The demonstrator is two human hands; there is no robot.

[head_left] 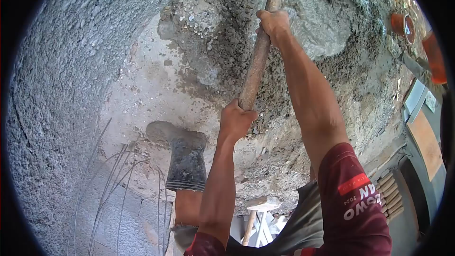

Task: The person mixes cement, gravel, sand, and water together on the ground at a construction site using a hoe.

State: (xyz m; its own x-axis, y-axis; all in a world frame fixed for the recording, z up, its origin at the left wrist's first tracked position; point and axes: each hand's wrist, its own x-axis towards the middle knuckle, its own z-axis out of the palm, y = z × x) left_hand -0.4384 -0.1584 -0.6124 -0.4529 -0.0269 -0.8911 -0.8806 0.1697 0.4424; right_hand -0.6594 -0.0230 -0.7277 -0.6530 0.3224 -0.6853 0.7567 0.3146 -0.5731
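Observation:
A long, dirt-crusted wooden tool handle [256, 64] slants up through the middle of the view, its head cut off or hidden at the top edge. My left hand [238, 122] is wrapped round its lower end. Farther up the shaft, my right hand [275, 22] grips it too. Beneath and beyond the handle spreads a heap of wet grey mortar mix [227, 52] with gravel in it. A pool of cloudy water [322, 21] lies in the mix to the right.
Rough grey wall [71, 57] rises at left, with thin bent metal rods [116, 175] below. My muddy boot [186, 159] stands on the pale floor. Orange buckets [433, 59], a board [425, 142] and stacked tan pieces [391, 196] line the right. A hammer-like tool [261, 204] lies near my legs.

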